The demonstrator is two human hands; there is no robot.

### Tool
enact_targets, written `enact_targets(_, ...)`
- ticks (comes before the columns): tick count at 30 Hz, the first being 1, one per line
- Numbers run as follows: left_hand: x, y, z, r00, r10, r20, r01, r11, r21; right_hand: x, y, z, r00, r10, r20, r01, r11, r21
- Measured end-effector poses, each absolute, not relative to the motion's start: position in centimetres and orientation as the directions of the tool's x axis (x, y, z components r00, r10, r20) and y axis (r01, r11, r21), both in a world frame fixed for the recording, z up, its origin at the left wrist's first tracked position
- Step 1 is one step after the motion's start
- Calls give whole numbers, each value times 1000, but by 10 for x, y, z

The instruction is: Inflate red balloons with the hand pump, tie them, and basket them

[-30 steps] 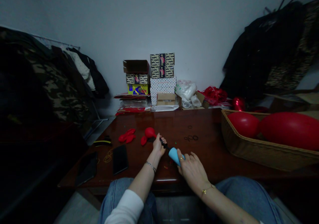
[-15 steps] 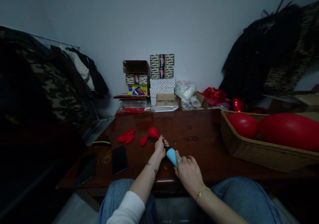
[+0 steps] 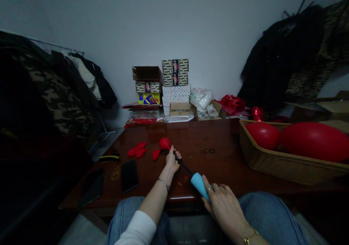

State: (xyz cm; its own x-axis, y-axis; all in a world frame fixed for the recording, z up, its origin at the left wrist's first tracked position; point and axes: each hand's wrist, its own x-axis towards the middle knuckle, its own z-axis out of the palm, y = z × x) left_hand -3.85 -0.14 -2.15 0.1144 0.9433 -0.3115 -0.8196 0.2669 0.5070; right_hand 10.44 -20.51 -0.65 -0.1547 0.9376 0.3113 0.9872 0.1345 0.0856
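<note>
A hand pump (image 3: 200, 185) with a light-blue barrel and a black shaft slants across the front of the table. My left hand (image 3: 172, 159) is closed around its black front end, where a small, partly filled red balloon (image 3: 165, 143) sticks out beyond my fingers. The balloon's neck is hidden by those fingers. My right hand (image 3: 225, 201) grips the blue barrel, and a length of black shaft shows between the two hands. Left of the swelling balloon lie a limp red balloon (image 3: 156, 154) and a small heap of limp red balloons (image 3: 137, 149).
A wicker basket (image 3: 275, 167) holding large red balloons stands at the right. Two dark flat devices, a phone-like one (image 3: 129, 176) among them, lie left beside yellow bands (image 3: 116, 173). Black rings (image 3: 207, 151) lie mid-table. Stacked boxes (image 3: 176, 72) stand against the wall.
My right hand has drawn the blue barrel back, down and to the right, baring more black shaft. My left hand stays around the pump's front end, with the balloon about the same size.
</note>
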Motion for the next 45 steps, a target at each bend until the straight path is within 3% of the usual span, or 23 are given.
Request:
enact_targets(4, -39, 0, -24, 111, 945, -309, -838, 256, 482, 104, -202, -3, -140, 952, 273, 988, 119, 94)
enact_targets(11, -36, -1, -30, 59, 968, -242, -806, 189, 561, 94, -181, 10, -157, 955, 253, 987, 147, 60)
enact_targets(21, -27, -10, -27, 114, 949, -295, -776, 271, 570, 74, -144, 17, -143, 960, 242, 989, 132, 61)
enact_targets(27, -28, -6, -28, 44, 948, -315, -755, 238, 611, 71, -154, 8, -151, 949, 277, 988, 139, 63)
enact_targets(35, -40, 1, -25, -5, 952, -307, -796, 182, 578, 92, -186, 3, -196, 923, 332, 981, 181, 77)
enact_targets(45, -38, 1, -27, 49, 943, -329, -807, 232, 544, 108, -205, -3, -190, 931, 313, 982, 181, 60)
